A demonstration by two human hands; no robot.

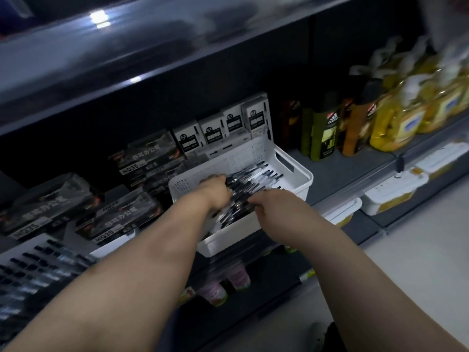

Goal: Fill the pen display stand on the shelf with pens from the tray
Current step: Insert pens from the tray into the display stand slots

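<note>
A white perforated tray (291, 171) stands on the shelf edge, partly overhanging it, and holds a heap of black-capped clear pens (253, 177). Both my hands reach into it. My left hand (215, 191) has its fingers curled round a bunch of the pens at the heap's left side. My right hand (272, 207) grips pens at the heap's near end, fingers curled under. The pen display stand (38, 270) sits at the lower left of the shelf, with rows of dark-capped pens in it.
Black pen boxes marked H035 (119, 214) lie between stand and tray; white pen boxes (223, 128) stand behind the tray. Bottles (324, 128) and yellow soap dispensers (396, 118) fill the shelf to the right. An upper shelf (127, 59) overhangs. Lower shelves hold more goods.
</note>
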